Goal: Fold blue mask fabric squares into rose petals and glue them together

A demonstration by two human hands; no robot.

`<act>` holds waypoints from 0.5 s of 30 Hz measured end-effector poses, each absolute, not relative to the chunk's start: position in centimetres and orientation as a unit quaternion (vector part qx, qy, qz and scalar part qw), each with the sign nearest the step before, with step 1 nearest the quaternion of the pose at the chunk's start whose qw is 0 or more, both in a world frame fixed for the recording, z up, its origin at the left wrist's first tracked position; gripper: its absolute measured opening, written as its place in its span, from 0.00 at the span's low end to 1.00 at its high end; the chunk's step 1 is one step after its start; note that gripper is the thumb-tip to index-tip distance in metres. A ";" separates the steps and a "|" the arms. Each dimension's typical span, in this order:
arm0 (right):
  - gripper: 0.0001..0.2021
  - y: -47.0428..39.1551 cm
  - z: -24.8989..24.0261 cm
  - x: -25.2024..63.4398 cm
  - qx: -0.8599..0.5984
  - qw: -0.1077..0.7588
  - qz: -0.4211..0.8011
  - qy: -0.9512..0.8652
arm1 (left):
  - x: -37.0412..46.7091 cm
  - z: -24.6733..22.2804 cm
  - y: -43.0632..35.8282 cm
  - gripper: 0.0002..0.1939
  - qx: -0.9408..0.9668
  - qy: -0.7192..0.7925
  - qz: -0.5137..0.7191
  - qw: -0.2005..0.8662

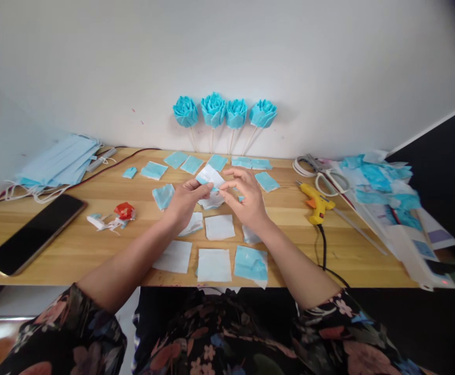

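Between my two hands is a small square of mask fabric (210,177), white on the upward face with a blue part at its left. My left hand (190,198) pinches it by the lower edge, thumb on top. My right hand (246,198) pinches the same square at its right lower corner, with the other fingers curved above. Below and around my hands lie more cut squares, some white side up (220,227), some blue side up (251,263). Part of another square under my hands is hidden.
Several blue fabric flowers (213,110) on sticks lean against the wall. To the left are face masks (59,161), a phone (35,234) and scraps with a red wrapper (124,211). A yellow glue gun (318,204), scissors (331,182) and a power strip (418,258) lie to the right.
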State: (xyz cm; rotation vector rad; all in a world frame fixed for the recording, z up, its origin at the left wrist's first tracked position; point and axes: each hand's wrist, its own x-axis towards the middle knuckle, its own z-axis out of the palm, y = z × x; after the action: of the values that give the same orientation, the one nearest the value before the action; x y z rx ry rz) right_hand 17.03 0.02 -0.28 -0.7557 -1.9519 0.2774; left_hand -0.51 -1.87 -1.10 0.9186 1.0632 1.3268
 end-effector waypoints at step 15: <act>0.02 0.0 -1.0 16.6 -0.368 0.502 0.337 -0.706 | -0.3 -0.6 -2.3 0.11 0.416 0.447 0.540 0.579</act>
State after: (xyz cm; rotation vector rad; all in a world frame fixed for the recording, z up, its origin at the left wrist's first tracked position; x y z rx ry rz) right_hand 16.59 0.04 -0.99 -0.8894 -1.7071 0.8137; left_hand -0.30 -2.26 -0.61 0.9715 1.0459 1.2623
